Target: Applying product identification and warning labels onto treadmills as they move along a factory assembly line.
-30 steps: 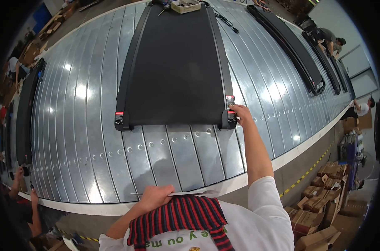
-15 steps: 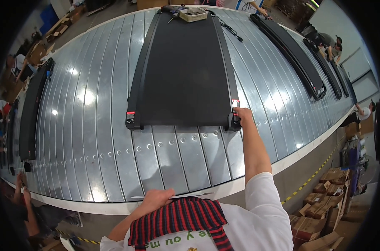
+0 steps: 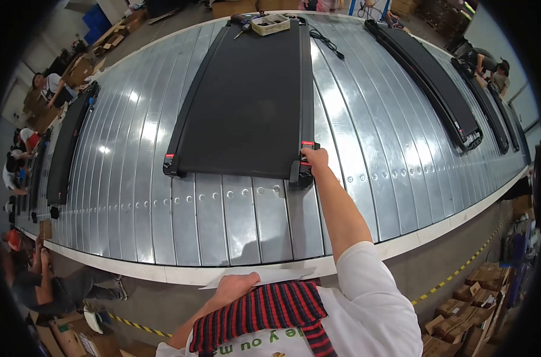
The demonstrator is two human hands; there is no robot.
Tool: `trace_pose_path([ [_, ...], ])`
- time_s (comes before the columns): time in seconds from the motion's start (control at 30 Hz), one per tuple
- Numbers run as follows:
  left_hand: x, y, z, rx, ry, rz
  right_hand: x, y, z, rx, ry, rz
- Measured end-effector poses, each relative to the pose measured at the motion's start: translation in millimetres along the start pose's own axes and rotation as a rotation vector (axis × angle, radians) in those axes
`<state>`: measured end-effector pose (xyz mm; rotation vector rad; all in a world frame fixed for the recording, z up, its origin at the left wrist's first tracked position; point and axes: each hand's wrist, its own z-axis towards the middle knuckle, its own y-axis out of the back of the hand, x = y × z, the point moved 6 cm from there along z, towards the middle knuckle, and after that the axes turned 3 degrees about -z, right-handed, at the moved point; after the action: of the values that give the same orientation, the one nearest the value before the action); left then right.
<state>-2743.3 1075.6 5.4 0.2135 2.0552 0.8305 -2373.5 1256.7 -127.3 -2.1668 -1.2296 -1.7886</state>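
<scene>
Big ribbed metal conveyor (image 3: 234, 220) fills my view and carries everything. On it lies a long black treadmill deck (image 3: 246, 101), its long axis running straight away from me, near end toward my chest. A small tray of parts (image 3: 270, 24) sits on its far end, and a black cable (image 3: 327, 43) lies on the conveyor just right of that end.

My right hand (image 3: 315, 159) is stretched out, fingers curled down on the deck's near right corner cap (image 3: 303, 169), the one with the red mark; looks like a grip, but I can't tell how tight. The near left corner cap (image 3: 170, 166) is untouched, well apart from either hand.

My left hand (image 3: 237, 285) is back at the conveyor's near edge, loosely closed on a sheet of paper (image 3: 264, 276), over my striped cloth (image 3: 258, 315).

So the deck lies ahead, and the right hand is the one on it.
</scene>
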Motion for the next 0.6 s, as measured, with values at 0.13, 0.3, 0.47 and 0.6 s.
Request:
trace_pose_path([
  [0.13, -14.0, 0.3, -1.8, -0.04, 0.02, 0.036, -8.1, 4.3, -3.1, 0.201, -0.024, 0.093],
  [0.3, -23.3, 8.1, 1.2, -0.156, -0.005, 0.079, 2.9, 8.1, -6.5, 0.189, 0.007, 0.048],
  [0.47, -22.6, 18.4, 6.1, -0.169, 0.04, 0.098, 20.6, 19.1, -17.4, 0.161, 0.153, -0.005],
  [0.6, -19.6, 25.8, 6.9, -0.177, 0.07, 0.043, -4.0, 17.0, -9.4, 0.222, 0.181, 0.071],
])
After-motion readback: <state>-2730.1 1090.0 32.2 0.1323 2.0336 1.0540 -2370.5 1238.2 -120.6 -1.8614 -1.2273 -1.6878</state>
